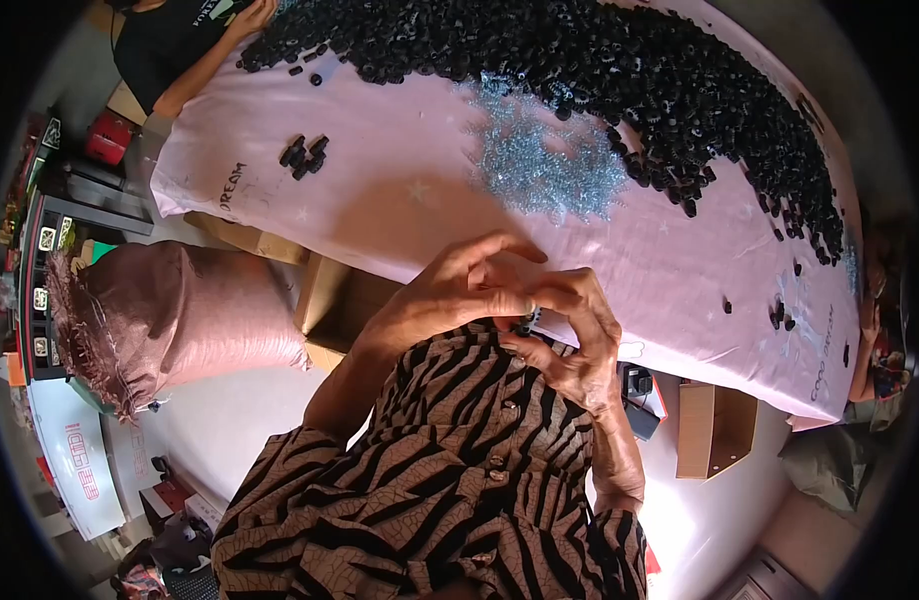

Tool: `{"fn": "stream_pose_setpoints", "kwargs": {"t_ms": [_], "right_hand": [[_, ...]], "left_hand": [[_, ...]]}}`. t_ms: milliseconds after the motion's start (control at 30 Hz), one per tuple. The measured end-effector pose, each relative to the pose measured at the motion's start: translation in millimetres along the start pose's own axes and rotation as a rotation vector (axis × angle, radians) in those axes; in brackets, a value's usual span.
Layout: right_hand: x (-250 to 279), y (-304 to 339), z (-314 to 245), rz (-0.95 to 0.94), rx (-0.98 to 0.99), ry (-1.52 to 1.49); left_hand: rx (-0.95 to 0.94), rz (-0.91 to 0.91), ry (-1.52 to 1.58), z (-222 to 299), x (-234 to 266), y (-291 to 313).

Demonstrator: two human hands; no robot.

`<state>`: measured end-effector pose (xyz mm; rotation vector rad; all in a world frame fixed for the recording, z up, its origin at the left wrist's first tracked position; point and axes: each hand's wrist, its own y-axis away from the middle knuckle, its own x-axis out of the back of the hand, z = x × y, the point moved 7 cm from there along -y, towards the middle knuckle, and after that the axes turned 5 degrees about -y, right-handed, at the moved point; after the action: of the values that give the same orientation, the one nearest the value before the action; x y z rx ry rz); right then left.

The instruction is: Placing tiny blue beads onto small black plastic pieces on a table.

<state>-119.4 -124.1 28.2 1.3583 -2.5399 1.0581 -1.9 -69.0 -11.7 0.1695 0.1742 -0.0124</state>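
Note:
Close to my chest, at the near edge of the table, my two hands meet at their fingertips. Between them is a small black toothed plastic piece (529, 318), which looks like part of a hair claw clip and is mostly covered by fingers. My left hand (460, 287) pinches it from the left with thumb and fingers. My right hand (583, 350) grips it from the right with curled fingers. Just beyond my hands lies a patch of shiny bluish metal springs (550, 165). A large heap of black plastic pieces (600, 60) spreads behind it.
A pink cloth (380, 220) covers the table. Small groups of black pieces (303, 157) lie at left and right. A stuffed pink sack (195, 310) and cardboard boxes (718, 430) stand below the near edge. Another person's arm (205, 70) reaches in at far left.

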Motion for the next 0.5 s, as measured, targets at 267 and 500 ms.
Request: {"fn": "stream_pose_setpoints", "kwargs": {"t_ms": [267,500], "right_hand": [[6,0,-1,0.127,0.085,0.026],[0,1,2,0.163,0.049,-0.002]], "left_hand": [[-0.105,-0.068,0.519,-3,-16,-2],[-0.081,-0.026,0.494,-8,-18,-4]]}}
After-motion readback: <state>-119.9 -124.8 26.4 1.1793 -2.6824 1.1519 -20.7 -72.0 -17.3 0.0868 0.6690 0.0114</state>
